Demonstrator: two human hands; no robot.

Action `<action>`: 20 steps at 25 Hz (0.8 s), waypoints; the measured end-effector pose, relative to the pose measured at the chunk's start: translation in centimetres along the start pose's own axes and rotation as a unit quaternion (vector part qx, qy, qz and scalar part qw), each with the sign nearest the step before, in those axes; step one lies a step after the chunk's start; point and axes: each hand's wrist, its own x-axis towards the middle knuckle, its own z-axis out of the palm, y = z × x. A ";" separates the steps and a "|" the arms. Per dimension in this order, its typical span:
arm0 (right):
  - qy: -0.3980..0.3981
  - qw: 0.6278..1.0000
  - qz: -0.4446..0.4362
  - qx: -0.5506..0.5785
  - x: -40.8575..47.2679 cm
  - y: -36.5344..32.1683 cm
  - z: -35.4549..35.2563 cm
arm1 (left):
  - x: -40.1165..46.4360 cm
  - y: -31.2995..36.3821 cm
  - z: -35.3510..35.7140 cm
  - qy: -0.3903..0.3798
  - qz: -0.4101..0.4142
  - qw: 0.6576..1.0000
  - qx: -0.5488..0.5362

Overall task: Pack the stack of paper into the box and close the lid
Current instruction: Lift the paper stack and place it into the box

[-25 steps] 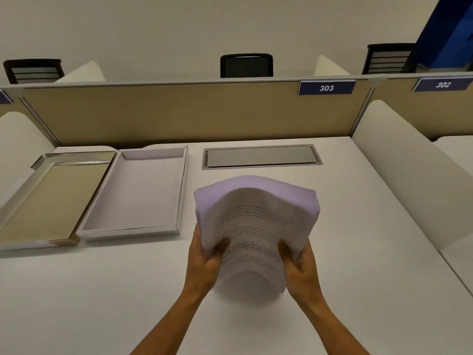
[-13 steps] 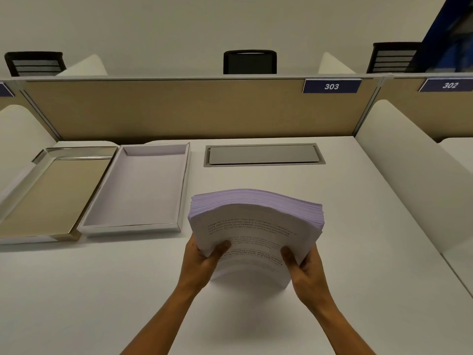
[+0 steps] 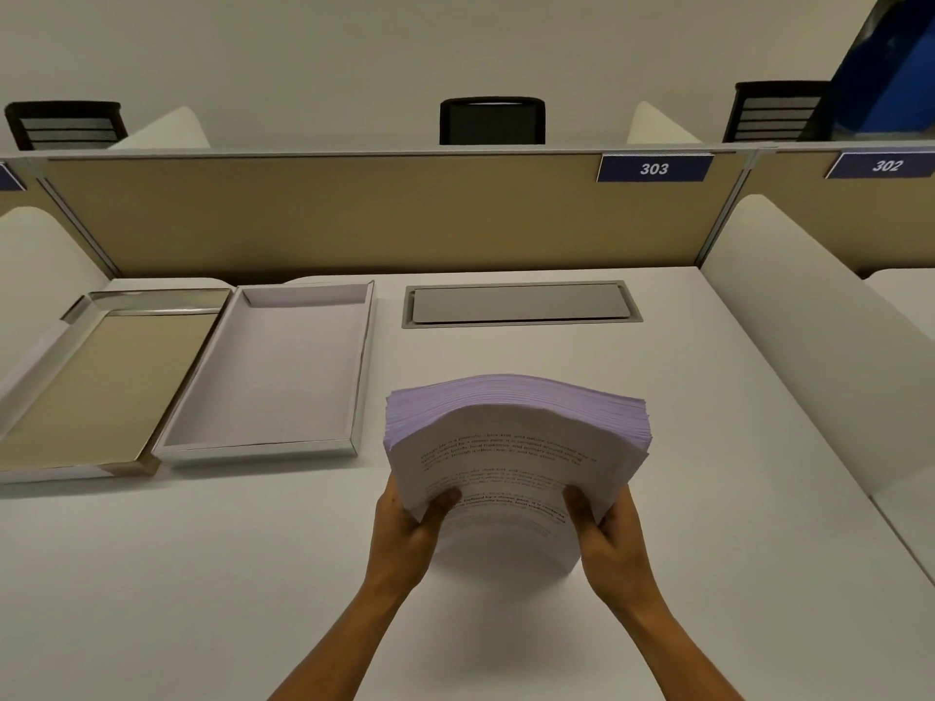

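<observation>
A thick stack of printed paper (image 3: 511, 447) stands on its near edge on the white desk, bowed upward in the middle. My left hand (image 3: 405, 528) grips its lower left side and my right hand (image 3: 607, 533) its lower right, thumbs on the printed top sheet. The open white box (image 3: 354, 387) lies flat to the left of the stack, with nothing inside. Its lid (image 3: 101, 301), with a tan inner face, lies upside down further left, touching the box.
A grey cable hatch (image 3: 521, 306) is set into the desk (image 3: 202, 574) behind the stack. A tan partition (image 3: 354, 215) closes the far edge, and a white divider (image 3: 809, 336) runs along the right. Chair backs show beyond the partition.
The stack has tipped down and forward, so its fanned far edge now shows more. Both hands keep the same grip and have shifted little.
</observation>
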 end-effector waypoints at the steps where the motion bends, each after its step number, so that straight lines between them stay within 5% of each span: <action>1: -0.001 1.000 0.002 -0.001 -0.1 0.0 0.0 | -0.1 -0.2 0.1 -0.001 -0.005 1.000 0.000; 20: -0.024 1.000 -0.010 -0.012 1.1 -1.0 0.7 | 0.8 -0.3 -0.2 0.026 0.033 0.999 0.007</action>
